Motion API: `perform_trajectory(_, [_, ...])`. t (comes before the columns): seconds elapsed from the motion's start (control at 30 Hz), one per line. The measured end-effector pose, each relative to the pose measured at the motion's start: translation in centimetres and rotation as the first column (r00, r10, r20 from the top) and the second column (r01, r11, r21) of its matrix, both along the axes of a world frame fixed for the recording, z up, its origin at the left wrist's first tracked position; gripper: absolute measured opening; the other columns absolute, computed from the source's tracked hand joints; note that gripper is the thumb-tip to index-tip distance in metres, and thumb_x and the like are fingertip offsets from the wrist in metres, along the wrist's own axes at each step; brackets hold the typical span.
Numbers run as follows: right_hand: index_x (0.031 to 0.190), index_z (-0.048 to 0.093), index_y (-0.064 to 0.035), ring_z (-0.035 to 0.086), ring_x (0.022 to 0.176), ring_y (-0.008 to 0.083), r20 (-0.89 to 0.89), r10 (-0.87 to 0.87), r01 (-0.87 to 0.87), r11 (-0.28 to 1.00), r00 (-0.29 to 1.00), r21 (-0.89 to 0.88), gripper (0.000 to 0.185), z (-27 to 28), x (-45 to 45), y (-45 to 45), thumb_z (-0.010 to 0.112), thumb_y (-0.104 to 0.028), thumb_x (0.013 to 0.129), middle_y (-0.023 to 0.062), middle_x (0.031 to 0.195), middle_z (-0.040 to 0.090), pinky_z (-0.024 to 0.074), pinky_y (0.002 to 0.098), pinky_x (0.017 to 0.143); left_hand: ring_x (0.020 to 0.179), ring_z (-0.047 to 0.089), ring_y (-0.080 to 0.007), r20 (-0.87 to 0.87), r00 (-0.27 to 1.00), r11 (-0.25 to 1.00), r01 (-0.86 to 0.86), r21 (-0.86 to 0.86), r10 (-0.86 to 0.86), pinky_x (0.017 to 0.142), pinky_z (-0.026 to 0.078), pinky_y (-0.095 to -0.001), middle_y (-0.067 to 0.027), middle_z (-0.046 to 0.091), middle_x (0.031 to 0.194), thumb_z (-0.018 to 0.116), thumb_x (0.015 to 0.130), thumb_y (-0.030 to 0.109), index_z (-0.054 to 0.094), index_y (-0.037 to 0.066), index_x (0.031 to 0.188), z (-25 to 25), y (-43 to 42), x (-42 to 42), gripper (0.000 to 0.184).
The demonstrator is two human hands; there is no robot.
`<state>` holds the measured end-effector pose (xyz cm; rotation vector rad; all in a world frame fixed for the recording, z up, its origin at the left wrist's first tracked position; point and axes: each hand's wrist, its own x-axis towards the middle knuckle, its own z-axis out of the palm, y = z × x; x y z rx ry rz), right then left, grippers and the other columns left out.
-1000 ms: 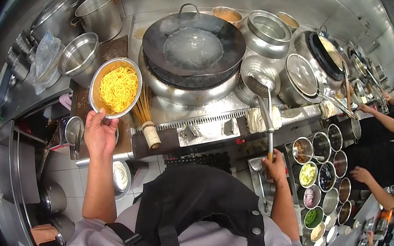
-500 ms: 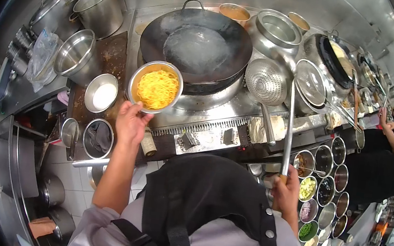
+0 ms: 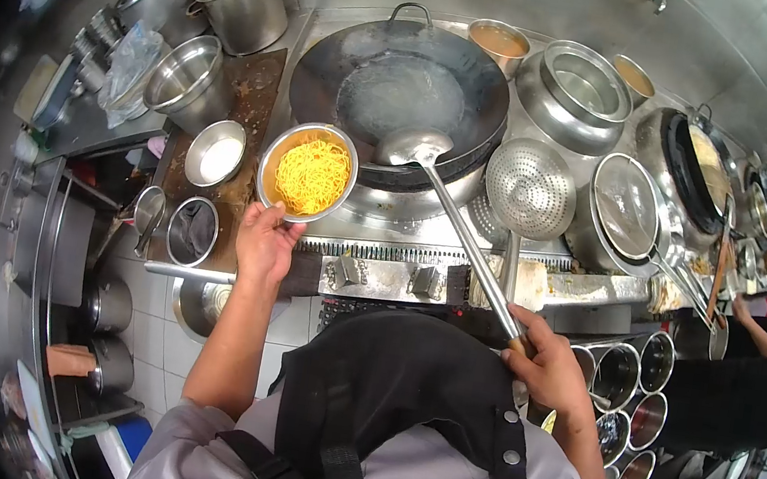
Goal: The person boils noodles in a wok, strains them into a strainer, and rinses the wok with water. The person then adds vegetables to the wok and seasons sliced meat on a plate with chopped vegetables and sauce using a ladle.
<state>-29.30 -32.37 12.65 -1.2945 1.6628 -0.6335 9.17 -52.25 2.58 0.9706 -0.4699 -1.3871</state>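
Observation:
My left hand (image 3: 266, 245) grips the near rim of a metal bowl (image 3: 264, 185) filled with yellow noodles (image 3: 314, 176). The bowl is held just in front of and to the left of a big dark wok (image 3: 319, 69), which has steaming, cloudy liquid in its bottom. My right hand (image 3: 550, 363) is closed around the wooden end of a long wok ladle (image 3: 471, 247). The ladle's head (image 3: 416, 146) is over the wok's near edge; whether it touches the rim I cannot tell.
Right of the wok, a perforated skimmer (image 3: 530, 190) and a mesh strainer (image 3: 625, 207) rest near a wide pot (image 3: 569, 104). At left are a small bowl of white contents (image 3: 216, 154) and a tall pot (image 3: 243, 4). Ingredient containers (image 3: 618, 371) and a person (image 3: 744, 398) are at right.
The ladle has swung left from beside the skimmer to over the wok's near edge. My right hand moved up and slightly left. The noodle bowl stays in my left hand; the camera view has shifted.

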Motion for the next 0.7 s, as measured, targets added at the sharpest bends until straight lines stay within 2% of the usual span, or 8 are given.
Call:
perform_trajectory(0.1, [0.143,0.051,-0.0124,0.061,0.066,0.0169,-0.052,0.074,-0.073,0.997,0.996,0.016,0.061,0.9,-1.3,-2.4,0.071,-0.009,0.085,0.0105,0.071,0.06,0.0497,0.0339,0.064,0.078,0.065,-0.0198,-0.025,0.999,0.997,-0.043,0.058,0.045,0.069,0.059,-0.0336,-0.0078,0.065,0.093,0.061,0.095,0.005,0.053,0.009,0.092,0.0,1.3,-0.4,0.01])
perform_trajectory(0.17, [0.144,0.049,-0.0094,0.051,0.058,0.0089,0.004,0.101,-0.101,0.994,0.995,0.048,0.058,1.1,-1.9,-4.2,0.066,-0.004,0.089,-0.0014,0.07,0.053,0.0429,0.0278,0.053,0.08,0.065,-0.0209,-0.009,0.996,0.995,-0.086,0.053,0.087,0.07,0.058,-0.0341,-0.0087,0.065,0.095,0.061,0.095,0.004,0.053,0.009,0.093,0.4,1.9,-0.9,0.01])
perform_trajectory(0.23, [0.144,0.049,-0.0093,0.053,0.057,0.0099,-0.085,0.163,-0.16,0.986,0.983,0.041,0.057,2.4,-1.4,-6.4,0.065,-0.008,0.09,0.0,0.072,0.056,0.0447,0.0283,0.053,0.081,0.064,-0.0211,0.004,0.997,0.997,-0.075,0.027,0.075,0.07,0.058,-0.0344,-0.009,0.064,0.097,0.061,0.095,0.004,0.053,0.009,0.094,0.3,1.8,-0.9,0.009])
perform_trajectory(0.3, [0.143,0.049,-0.0095,0.061,0.059,0.0177,-0.053,0.127,-0.125,0.991,0.99,0.039,0.059,1.4,-1.1,-8.3,0.068,-0.014,0.087,0.0092,0.074,0.063,0.0508,0.035,0.059,0.081,0.064,-0.0213,0.009,0.998,0.998,-0.063,0.0,0.063,0.071,0.058,-0.0348,-0.0093,0.064,0.098,0.06,0.095,0.004,0.053,0.008,0.096,0.2,1.4,-0.8,0.009])
perform_trajectory(0.37, [0.142,0.048,-0.0081,0.059,0.058,0.0151,0.019,0.113,-0.114,0.993,0.993,0.024,0.056,-1.0,-1.0,-10.5,0.066,-0.013,0.089,0.0071,0.075,0.061,0.0501,0.0322,0.056,0.084,0.065,-0.0218,0.004,0.999,0.999,-0.048,0.021,0.048,0.071,0.058,-0.0351,-0.0093,0.064,0.1,0.059,0.095,0.004,0.053,0.008,0.099,0.0,0.9,-0.8,0.008])
perform_trajectory(0.43, [0.142,0.047,-0.0058,0.056,0.057,0.0133,0.262,0.051,-0.052,0.999,0.964,-0.003,0.054,-2.6,-0.4,-12.6,0.064,-0.01,0.092,0.0057,0.076,0.059,0.048,0.0304,0.053,0.084,0.065,-0.0218,0.004,0.999,0.999,-0.041,0.018,0.041,0.071,0.058,-0.0352,-0.0094,0.064,0.101,0.058,0.095,0.004,0.053,0.008,0.1,0.0,0.4,-0.7,0.008])
perform_trajectory(0.57, [0.143,0.043,-0.0048,0.055,0.061,0.0122,0.448,-0.094,0.154,0.983,0.889,-0.1,0.052,-7.9,2.2,-15.2,0.063,-0.009,0.095,0.0055,0.078,0.058,0.0493,0.0291,0.052,0.085,0.065,-0.0218,0.021,1.0,1.0,-0.003,0.014,0.003,0.071,0.058,-0.0351,-0.0099,0.065,0.103,0.056,0.096,0.004,0.053,0.007,0.1,0.3,-0.2,-0.4,0.006])
perform_trajectory(0.7, [0.146,0.034,-0.0073,0.056,0.062,0.0131,0.414,-0.197,0.249,0.966,0.889,-0.076,0.055,-9.0,5.7,-13.6,0.061,-0.011,0.097,0.0062,0.082,0.058,0.0501,0.0305,0.051,0.084,0.066,-0.0211,0.027,0.999,0.999,0.032,-0.005,-0.032,0.069,0.059,-0.0348,-0.0104,0.065,0.103,0.055,0.097,0.004,0.054,0.007,0.1,-0.1,-0.6,0.3,0.005])
